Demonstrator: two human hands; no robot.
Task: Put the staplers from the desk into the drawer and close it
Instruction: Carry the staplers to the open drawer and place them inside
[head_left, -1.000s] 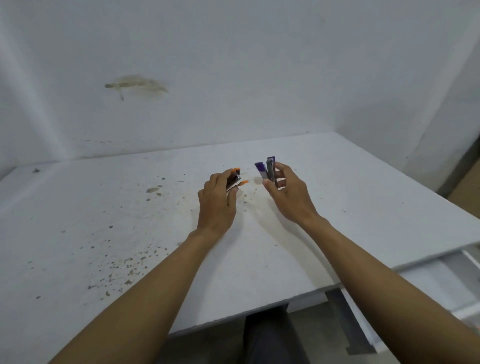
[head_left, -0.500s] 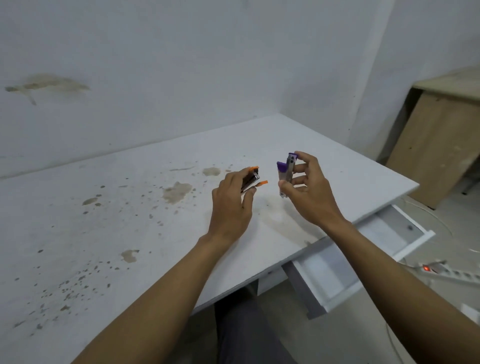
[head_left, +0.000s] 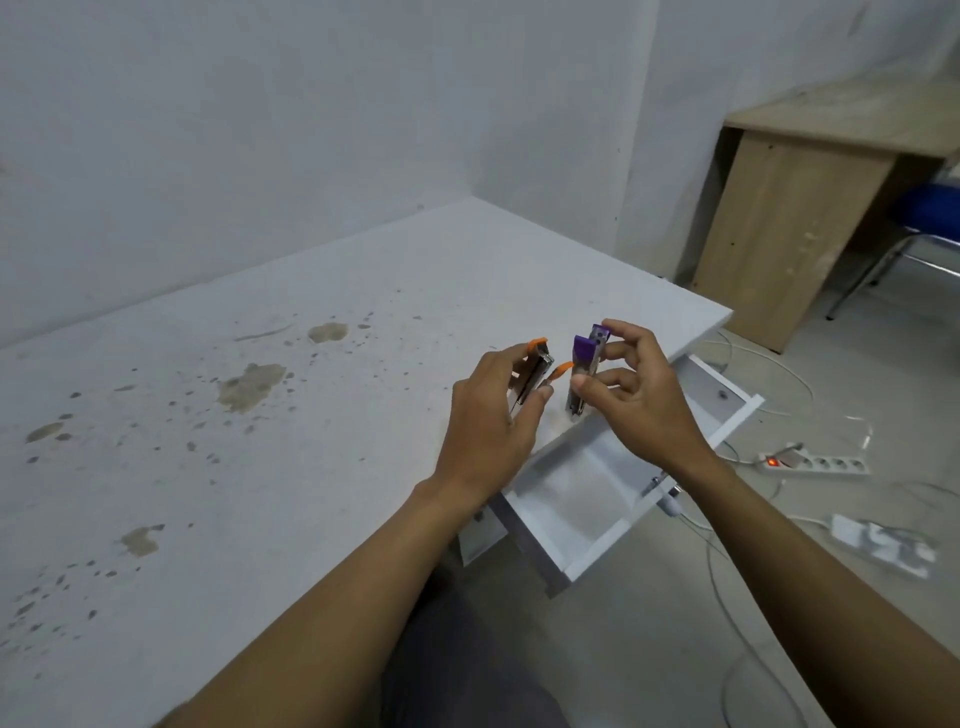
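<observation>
Near the middle of the frame the left hand (head_left: 488, 431) gripped an orange-tipped stapler (head_left: 531, 382) between fingers and thumb, raised above the stained white desk (head_left: 270, 395). Just right of it the right hand (head_left: 641, 402) pinched a purple-capped stapler (head_left: 584, 371), held nearly upright over the desk's front edge. No brand or lettering could be read on either stapler (both too small and blurred). Below the hands, lower right of centre, the white drawer (head_left: 602, 499) stood pulled open. On the floor at the right edge lay a power strip (head_left: 815, 464) with its red switch lit.
</observation>
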